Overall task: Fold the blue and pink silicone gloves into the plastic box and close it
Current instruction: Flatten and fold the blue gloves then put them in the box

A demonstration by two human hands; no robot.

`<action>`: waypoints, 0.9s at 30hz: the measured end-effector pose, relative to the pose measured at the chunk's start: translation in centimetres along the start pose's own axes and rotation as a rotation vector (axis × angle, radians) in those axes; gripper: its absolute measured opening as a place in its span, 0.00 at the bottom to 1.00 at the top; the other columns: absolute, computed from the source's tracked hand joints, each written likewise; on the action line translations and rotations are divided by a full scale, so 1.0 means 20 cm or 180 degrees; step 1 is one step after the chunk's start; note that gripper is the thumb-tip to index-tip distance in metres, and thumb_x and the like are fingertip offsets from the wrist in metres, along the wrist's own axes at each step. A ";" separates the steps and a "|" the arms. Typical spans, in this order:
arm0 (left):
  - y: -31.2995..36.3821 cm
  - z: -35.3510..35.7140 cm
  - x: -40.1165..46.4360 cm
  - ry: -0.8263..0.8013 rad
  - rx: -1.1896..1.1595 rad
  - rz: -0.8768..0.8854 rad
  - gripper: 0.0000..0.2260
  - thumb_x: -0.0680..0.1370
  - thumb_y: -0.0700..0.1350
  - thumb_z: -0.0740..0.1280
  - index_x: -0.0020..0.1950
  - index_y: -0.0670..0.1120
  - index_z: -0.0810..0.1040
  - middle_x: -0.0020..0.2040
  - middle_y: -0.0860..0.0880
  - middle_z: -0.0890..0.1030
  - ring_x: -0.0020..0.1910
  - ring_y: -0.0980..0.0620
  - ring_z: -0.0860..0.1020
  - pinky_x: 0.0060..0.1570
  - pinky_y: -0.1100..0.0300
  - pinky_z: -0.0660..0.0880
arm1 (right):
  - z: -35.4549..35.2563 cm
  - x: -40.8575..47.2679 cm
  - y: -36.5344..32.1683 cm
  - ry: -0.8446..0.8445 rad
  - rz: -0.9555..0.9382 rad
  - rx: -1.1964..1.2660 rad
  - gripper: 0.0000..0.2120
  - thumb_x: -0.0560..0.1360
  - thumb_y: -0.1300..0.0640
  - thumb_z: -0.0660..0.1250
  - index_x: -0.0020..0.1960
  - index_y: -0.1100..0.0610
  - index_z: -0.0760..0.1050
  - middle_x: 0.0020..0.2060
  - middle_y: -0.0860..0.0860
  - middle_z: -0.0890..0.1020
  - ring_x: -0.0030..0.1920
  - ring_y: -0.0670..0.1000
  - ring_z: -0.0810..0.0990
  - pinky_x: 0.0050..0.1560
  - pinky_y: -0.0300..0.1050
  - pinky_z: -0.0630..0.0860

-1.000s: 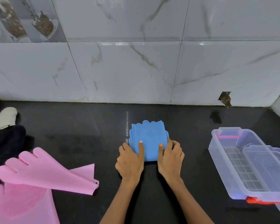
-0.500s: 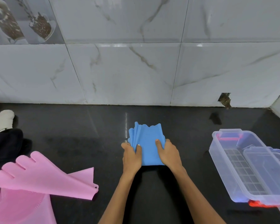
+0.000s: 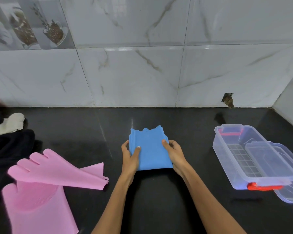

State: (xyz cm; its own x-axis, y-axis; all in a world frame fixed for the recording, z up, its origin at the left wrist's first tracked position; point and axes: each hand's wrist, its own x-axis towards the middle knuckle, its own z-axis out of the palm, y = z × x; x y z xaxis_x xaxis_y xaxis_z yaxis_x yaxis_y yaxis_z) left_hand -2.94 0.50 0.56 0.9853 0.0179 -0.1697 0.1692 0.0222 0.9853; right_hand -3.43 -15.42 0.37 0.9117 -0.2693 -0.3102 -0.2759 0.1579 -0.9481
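Two hands, left hand (image 3: 131,157) and right hand (image 3: 174,153), are pinching the folded blue gloves (image 3: 150,149) at mid-counter (image 3: 159,200). Springy silicone is risking unfolding during transfer to the open plastic box (image 3: 227,154) at right; pink gloves (image 3: 57,171) are waiting left.

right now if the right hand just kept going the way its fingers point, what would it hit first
The right hand grips the folded blue gloves, fingers pointing left and away. Beyond them lies only bare black counter, then probably the tiled wall; depth is unclear.
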 end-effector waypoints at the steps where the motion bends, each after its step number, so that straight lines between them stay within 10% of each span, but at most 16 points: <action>1: 0.01 0.01 -0.01 0.0001 -0.0065 0.0048 0.22 0.80 0.46 0.63 0.70 0.53 0.58 0.60 0.50 0.73 0.50 0.54 0.78 0.39 0.63 0.75 | -0.01 -0.02 -0.01 0.0040 -0.0010 0.0084 0.15 0.77 0.48 0.64 0.59 0.56 0.70 0.51 0.53 0.81 0.48 0.52 0.83 0.47 0.49 0.81; 6: 0.15 0.17 -0.06 -0.0195 -0.0348 0.0269 0.21 0.80 0.46 0.64 0.69 0.56 0.59 0.57 0.51 0.75 0.51 0.51 0.79 0.43 0.56 0.79 | -0.15 -0.12 -0.20 0.0340 -0.0499 0.0216 0.14 0.77 0.50 0.65 0.57 0.56 0.71 0.49 0.52 0.81 0.44 0.49 0.82 0.42 0.43 0.80; 10: 0.26 0.47 -0.14 -0.0563 -0.0578 0.0534 0.21 0.80 0.46 0.63 0.69 0.58 0.60 0.52 0.60 0.75 0.47 0.59 0.79 0.32 0.70 0.77 | -0.44 -0.23 -0.38 0.0945 -0.0934 0.0019 0.16 0.76 0.50 0.67 0.57 0.58 0.71 0.48 0.52 0.79 0.43 0.48 0.80 0.42 0.42 0.77; 17: 0.32 1.08 -0.41 -0.1314 -0.0477 0.0570 0.26 0.80 0.46 0.62 0.75 0.52 0.54 0.60 0.52 0.73 0.51 0.55 0.78 0.47 0.58 0.78 | -1.08 -0.45 -0.52 0.1633 -0.1004 -0.0220 0.16 0.75 0.51 0.68 0.55 0.60 0.72 0.49 0.56 0.81 0.43 0.51 0.80 0.47 0.49 0.78; 27: 0.26 1.25 -0.52 -0.0778 0.2402 0.1431 0.22 0.82 0.48 0.55 0.76 0.49 0.56 0.63 0.42 0.73 0.54 0.42 0.77 0.48 0.50 0.74 | -1.27 -0.37 -0.47 0.1774 -0.0871 -0.1979 0.15 0.76 0.56 0.66 0.58 0.66 0.73 0.50 0.59 0.78 0.47 0.53 0.75 0.47 0.44 0.69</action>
State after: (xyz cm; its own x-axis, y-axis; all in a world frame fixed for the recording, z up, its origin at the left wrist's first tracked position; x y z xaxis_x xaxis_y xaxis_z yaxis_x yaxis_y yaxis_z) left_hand -11.69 -24.65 7.93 0.9244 -0.3476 0.1573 -0.3476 -0.5971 0.7229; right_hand -15.21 -38.99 9.85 0.7337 -0.6723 0.0986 -0.3334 -0.4825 -0.8100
